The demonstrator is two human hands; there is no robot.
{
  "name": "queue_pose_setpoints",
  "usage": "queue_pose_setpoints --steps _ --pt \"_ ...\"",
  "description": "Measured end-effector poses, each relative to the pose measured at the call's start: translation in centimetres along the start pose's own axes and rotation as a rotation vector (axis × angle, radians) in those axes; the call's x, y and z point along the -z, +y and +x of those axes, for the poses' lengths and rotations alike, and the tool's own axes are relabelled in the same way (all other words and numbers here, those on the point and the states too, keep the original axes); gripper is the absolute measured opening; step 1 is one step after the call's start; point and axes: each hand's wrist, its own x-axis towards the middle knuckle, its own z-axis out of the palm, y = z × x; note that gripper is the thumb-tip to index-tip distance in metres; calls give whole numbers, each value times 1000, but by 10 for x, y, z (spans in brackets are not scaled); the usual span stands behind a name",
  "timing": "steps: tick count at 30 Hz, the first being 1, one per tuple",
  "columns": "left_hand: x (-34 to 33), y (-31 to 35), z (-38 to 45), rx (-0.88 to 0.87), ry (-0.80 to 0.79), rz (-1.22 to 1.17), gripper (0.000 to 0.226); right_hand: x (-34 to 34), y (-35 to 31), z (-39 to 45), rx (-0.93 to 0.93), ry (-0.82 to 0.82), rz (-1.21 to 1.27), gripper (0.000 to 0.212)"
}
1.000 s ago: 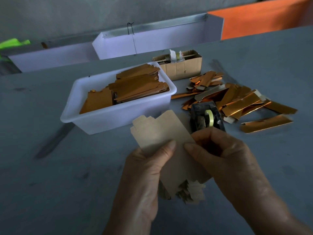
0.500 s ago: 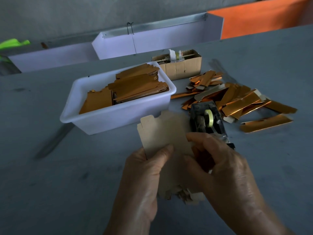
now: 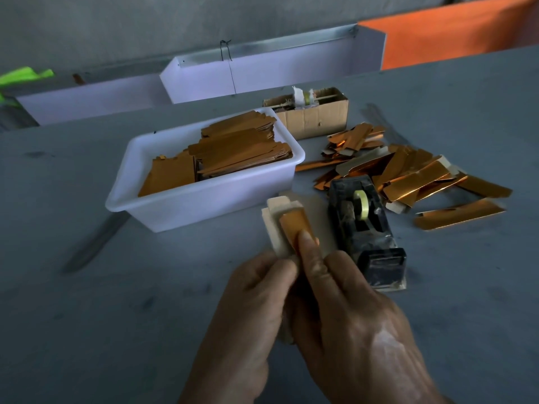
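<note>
Two hands, one card (image 3: 294, 225) — over a grey table (image 3: 116, 330).

The left hand (image 3: 256, 313) curls round the card's left edge and grips it. The right hand (image 3: 364, 330) keeps its fingers straight, with the forefinger pressing a copper flap flat on the beige side. The card sits in front of a white tub (image 3: 204, 205) stacked with copper blanks (image 3: 239, 153), just left of a black tape dispenser (image 3: 364, 228). Right of the dispenser lies a loose heap of copper sleeves (image 3: 414, 176), and behind it a small cardboard box (image 3: 318, 121). The table top is dull, scuffed and smudged dark in places. Along its far edge run white troughs (image 3: 277, 74) and an orange panel (image 3: 452, 27) — beyond them, a bare grey wall (image 3: 145, 21).
</note>
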Motion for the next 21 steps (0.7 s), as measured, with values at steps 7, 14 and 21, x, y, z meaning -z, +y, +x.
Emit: queue_pose_setpoints --steps 7,14,21 --pt "8 6 2 -85 7 182 16 6 11 -2 -85 -22 393 60" --pt "12 16 -7 -69 -167 254 12 26 29 13 -572 -149 930 45" --pt "4 21 -12 -36 -98 230 25 20 29 14 -631 -94 987 38"
